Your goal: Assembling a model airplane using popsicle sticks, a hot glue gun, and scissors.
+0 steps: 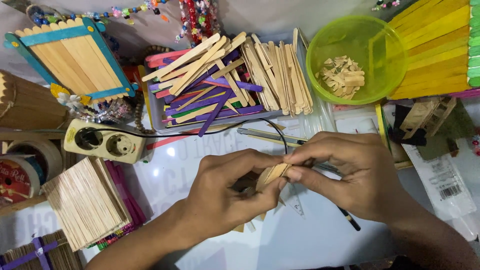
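My left hand and my right hand meet over the white table, both pinching a small bundle of plain wooden craft sticks held at a slant between the fingertips. The left hand grips the bundle's lower end, the right thumb and fingers press its upper end. A few more stick pieces poke out under the left hand. Part of a clear ruler and a dark pen lie beneath the hands.
A grey tray holds many plain and coloured sticks. A green bowl has stick offcuts. A power strip sits left, its cable running to the hands. A stick stack, tape rolls, a stick panel, yellow sticks.
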